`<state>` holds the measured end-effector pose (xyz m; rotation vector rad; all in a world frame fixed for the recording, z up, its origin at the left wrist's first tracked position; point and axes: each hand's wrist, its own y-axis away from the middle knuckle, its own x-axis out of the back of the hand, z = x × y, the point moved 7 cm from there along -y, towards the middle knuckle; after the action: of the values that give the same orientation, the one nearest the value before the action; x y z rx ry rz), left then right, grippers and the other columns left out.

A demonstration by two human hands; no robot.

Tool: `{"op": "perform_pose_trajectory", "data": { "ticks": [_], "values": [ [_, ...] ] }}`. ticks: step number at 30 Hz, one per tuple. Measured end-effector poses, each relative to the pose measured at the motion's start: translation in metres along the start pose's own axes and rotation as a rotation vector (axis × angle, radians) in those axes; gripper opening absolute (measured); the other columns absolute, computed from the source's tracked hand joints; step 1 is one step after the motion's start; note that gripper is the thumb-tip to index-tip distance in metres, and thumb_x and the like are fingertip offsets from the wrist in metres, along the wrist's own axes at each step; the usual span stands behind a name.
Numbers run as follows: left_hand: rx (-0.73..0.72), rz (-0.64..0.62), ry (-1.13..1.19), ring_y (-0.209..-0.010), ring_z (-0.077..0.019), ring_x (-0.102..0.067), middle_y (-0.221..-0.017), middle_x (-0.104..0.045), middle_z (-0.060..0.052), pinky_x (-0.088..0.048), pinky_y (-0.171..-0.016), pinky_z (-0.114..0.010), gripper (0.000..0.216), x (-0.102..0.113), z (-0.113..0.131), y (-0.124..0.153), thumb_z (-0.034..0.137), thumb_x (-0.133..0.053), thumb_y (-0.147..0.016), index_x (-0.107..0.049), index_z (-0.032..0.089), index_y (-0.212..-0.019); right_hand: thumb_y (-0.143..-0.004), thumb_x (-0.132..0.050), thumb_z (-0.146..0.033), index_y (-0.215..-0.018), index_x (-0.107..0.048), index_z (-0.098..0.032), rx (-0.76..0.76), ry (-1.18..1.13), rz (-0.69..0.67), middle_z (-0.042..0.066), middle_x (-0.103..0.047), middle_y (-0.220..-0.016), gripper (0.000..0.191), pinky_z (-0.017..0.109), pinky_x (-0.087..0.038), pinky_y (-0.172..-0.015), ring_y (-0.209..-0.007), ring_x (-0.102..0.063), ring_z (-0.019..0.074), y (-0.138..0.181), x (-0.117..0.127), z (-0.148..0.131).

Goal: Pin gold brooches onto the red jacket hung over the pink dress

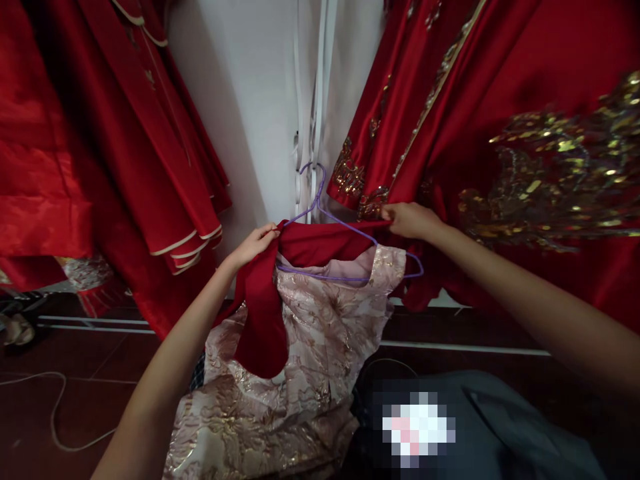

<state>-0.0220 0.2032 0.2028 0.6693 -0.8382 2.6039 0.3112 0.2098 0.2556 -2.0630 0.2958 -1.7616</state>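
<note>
A pink and gold brocade dress (325, 320) hangs on a purple wire hanger (350, 228), whose hook is at a white metal upright. Red cloth (263, 320) lies along the hanger behind the dress neckline, and a loose end falls over the dress front. My left hand (257, 243) pinches this red cloth near the hanger's left shoulder. My right hand (413, 220) has its fingers closed on the cloth's other end, above the hanger's right arm. Between my hands the red cloth is stretched nearly straight. The dress's left strap is partly hidden by the cloth.
Red garments (165, 167) hang on the left, and red gowns with gold sequins (565, 167) on the right. White cabinet doors (240, 100) stand behind. A pale cable (63, 413) runs over the dark red floor, with shoes (17, 330) at far left.
</note>
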Motion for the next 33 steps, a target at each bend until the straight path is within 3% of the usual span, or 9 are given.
{"op": "perform_pose_trajectory", "data": {
  "ticks": [4,8,12,18,21,23,26,30,33],
  "values": [
    [-0.075,0.026,-0.135,-0.066,-0.011,-0.042,-0.067,-0.043,0.002,-0.038,-0.066,-0.021,0.023,-0.006,0.007,0.002,0.032,-0.037,-0.086,-0.041,0.018,-0.069,-0.059,-0.061,-0.013,-0.052,-0.049,-0.022,0.015,0.006,0.009,0.001,-0.049,-0.047,0.017,0.033,-0.026,-0.055,-0.046,-0.038,0.0114,0.041,0.02,0.027],
    [-0.121,0.102,-0.327,-0.069,-0.0122,-0.043,-0.07,-0.044,0.001,-0.038,-0.069,-0.024,0.019,-0.01,0.009,0.008,0.029,-0.037,-0.087,-0.039,0.019,-0.072,-0.067,-0.065,-0.036,-0.065,-0.051,-0.023,0.098,-0.196,-0.011,0.002,-0.056,-0.064,0.019,0.031,-0.035,-0.058,-0.059,-0.048,0.0168,0.086,0.024,-0.001],
    [-0.145,0.17,-0.531,-0.075,-0.0155,-0.045,-0.076,-0.046,-0.002,-0.038,-0.073,-0.028,0.013,-0.014,0.011,0.016,0.024,-0.049,-0.08,-0.039,0.019,-0.073,-0.074,-0.055,-0.056,-0.066,-0.05,-0.02,0.029,-0.476,-0.113,-0.001,-0.054,-0.064,0.038,0.026,-0.035,-0.057,-0.058,-0.046,0.0133,0.097,-0.006,-0.036],
    [-0.076,0.196,-0.664,-0.086,-0.022,-0.048,-0.086,-0.048,-0.006,-0.039,-0.077,-0.034,0.015,-0.029,0.012,0.024,0.019,-0.057,-0.071,-0.043,0.018,-0.076,-0.079,-0.046,-0.055,-0.062,-0.038,-0.021,-0.167,-0.7,0.346,-0.004,-0.041,-0.057,0.039,0.023,-0.031,-0.054,-0.055,-0.038,0.0112,0.073,-0.052,-0.092],
    [-0.03,0.246,-0.693,-0.093,-0.0256,-0.047,-0.095,-0.047,-0.009,-0.038,-0.081,-0.039,0.016,-0.028,0.015,0.028,0.021,-0.06,-0.07,-0.045,0.018,-0.077,-0.079,-0.048,-0.05,-0.063,-0.035,-0.021,-0.073,-0.784,0.346,-0.005,-0.038,-0.058,0.036,0.022,-0.032,-0.057,-0.056,-0.038,0.0105,0.08,-0.073,-0.139],
    [-0.021,0.298,-0.698,-0.103,-0.0285,-0.044,-0.105,-0.045,-0.012,-0.037,-0.086,-0.041,0.018,-0.025,0.019,0.035,0.018,-0.061,-0.069,-0.046,0.018,-0.077,-0.078,-0.051,-0.045,-0.067,-0.036,-0.021,-0.023,-0.826,0.308,-0.005,-0.038,-0.061,0.031,0.022,-0.033,-0.059,-0.058,-0.039,0.0104,0.089,-0.079,-0.155],
    [0.026,0.431,-0.67,-0.109,-0.0297,-0.042,-0.114,-0.043,-0.013,-0.036,-0.089,-0.042,0.018,-0.02,0.02,0.052,0.017,-0.061,-0.068,-0.047,0.018,-0.079,-0.074,-0.057,-0.036,-0.077,-0.039,-0.022,-0.037,-0.894,0.345,-0.004,-0.042,-0.067,0.023,0.022,-0.036,-0.063,-0.063,-0.043,0.0114,0.103,-0.077,-0.145],
    [0.131,0.422,-0.393,-0.077,-0.0172,-0.054,-0.083,-0.052,-0.003,-0.043,-0.073,-0.031,0.018,-0.037,0.01,0.068,0.018,-0.054,-0.073,-0.044,0.02,-0.088,-0.071,-0.054,-0.024,-0.086,-0.037,-0.023,-0.07,-1.091,0.449,-0.003,-0.043,-0.074,0.022,0.023,-0.038,-0.063,-0.064,-0.044,0.0113,0.114,-0.073,-0.122],
    [0.09,0.348,-0.187,-0.068,-0.0123,-0.053,-0.077,-0.054,0.001,-0.043,-0.067,-0.025,0.019,-0.062,0.018,0.063,0.017,-0.052,-0.075,-0.044,0.02,-0.093,-0.073,-0.047,-0.02,-0.084,-0.038,-0.023,-0.028,-1.192,0.37,-0.003,-0.043,-0.074,0.015,0.023,-0.039,-0.062,-0.064,-0.043,0.0114,0.115,-0.079,-0.129]
  ]
}}
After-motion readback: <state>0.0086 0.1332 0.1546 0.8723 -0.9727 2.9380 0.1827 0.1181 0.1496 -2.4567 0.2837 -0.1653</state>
